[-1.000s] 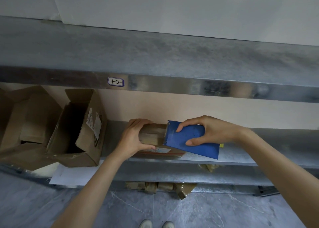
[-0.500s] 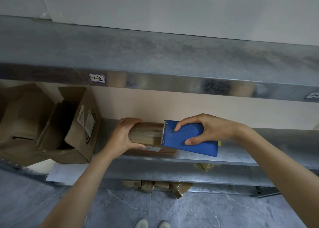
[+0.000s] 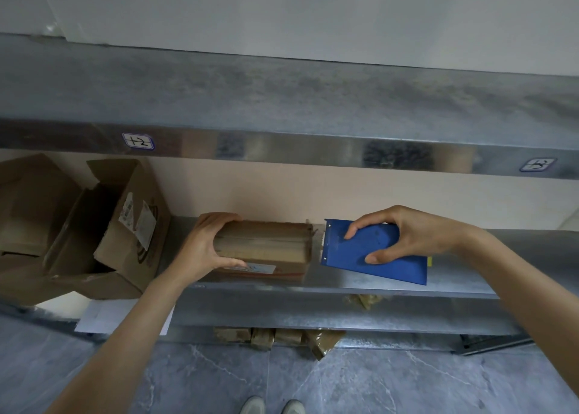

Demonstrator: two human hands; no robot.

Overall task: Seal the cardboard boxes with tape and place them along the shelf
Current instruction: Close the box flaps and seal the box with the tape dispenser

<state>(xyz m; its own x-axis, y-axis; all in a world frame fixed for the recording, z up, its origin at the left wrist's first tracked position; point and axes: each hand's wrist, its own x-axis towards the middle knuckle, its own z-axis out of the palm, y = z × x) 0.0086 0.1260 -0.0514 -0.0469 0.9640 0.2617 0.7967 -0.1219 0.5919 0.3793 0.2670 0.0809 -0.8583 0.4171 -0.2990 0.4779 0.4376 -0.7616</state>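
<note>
A small flat cardboard box [image 3: 266,244] lies on the middle metal shelf [image 3: 463,283], its top covered with tape strips and a label on its front face. My left hand [image 3: 203,247] grips the box's left end, thumb at the front, fingers over the top. My right hand [image 3: 410,235] holds a blue tape dispenser [image 3: 376,257] just right of the box, its toothed edge a small gap from the box's right end.
Two larger open cardboard boxes [image 3: 125,235] lie tipped on the shelf at the left. White paper [image 3: 106,316] sticks out under them. An upper shelf [image 3: 282,100] overhangs. Crumpled tape scraps [image 3: 275,335] lie on the floor below. My shoes [image 3: 272,406] show at the bottom.
The blue dispenser has slid right along the box top and come off its right end. The left hand has kept its grip on the box.
</note>
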